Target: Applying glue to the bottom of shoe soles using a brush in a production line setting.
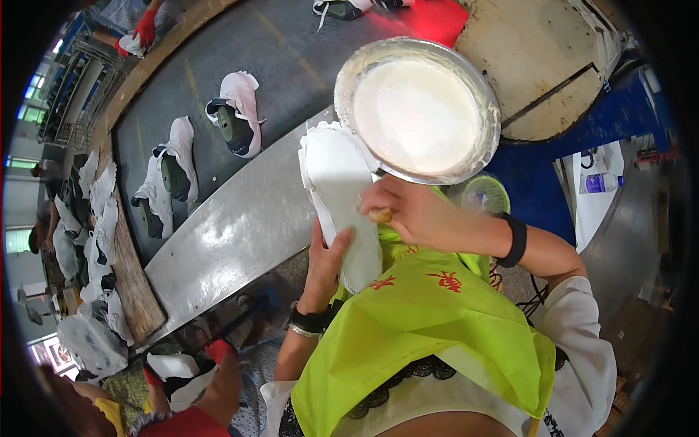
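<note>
A white shoe upper (341, 186) is held in front of me, its flat underside facing up and its edge ragged. My left hand (325, 262) grips it from the left side, with the thumb pressed on the underside. Over its right edge, my right hand (408, 211) is closed and partly smeared by motion. A small tan stub (380, 215) shows at its fingers; what the hand holds is unclear. Just beyond the hands stands a round metal bowl (486, 142) of creamy white liquid (419, 113), its rim crusted.
Several white shoes (244, 109) with green insides lie on a dark conveyor belt (284, 80) behind a metal ledge (226, 226). A green basket (484, 195) sits below the bowl. Another person's red-gloved hands (218, 349) work at lower left. A bottle (601, 183) lies at right.
</note>
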The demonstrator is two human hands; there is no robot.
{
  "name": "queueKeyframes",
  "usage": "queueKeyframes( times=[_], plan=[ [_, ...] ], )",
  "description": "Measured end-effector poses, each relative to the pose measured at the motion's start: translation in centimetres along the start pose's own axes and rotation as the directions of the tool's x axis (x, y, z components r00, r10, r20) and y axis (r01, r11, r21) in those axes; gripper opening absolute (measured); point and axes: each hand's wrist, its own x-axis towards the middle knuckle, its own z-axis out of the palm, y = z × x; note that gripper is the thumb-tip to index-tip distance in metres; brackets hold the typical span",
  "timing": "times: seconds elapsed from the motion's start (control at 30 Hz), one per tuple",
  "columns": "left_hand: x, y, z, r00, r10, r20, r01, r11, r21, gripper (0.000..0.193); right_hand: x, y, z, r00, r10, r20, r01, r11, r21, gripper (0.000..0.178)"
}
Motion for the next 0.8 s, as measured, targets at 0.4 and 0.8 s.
queueKeyframes(
  times=[0.4, 0.8],
  plan=[
    [-1.2, -1.4, -1.9, 1.0, -0.005, 0.023, 0.009, 0.989, -0.15, 0.056, 4.3, 2.9, 0.3, 0.711, 0.649, -0.271, -0.631, 0.759, 0.159, 0.029],
    [-0.5, -2.1, -3.1, 0.992, 0.049, 0.113, -0.048, 0.999, -0.004, 0.049, 3.7, 1.1, 2.5, 0.642, 0.6, -0.478, -0.503, 0.799, 0.328, 0.02]
  ],
)
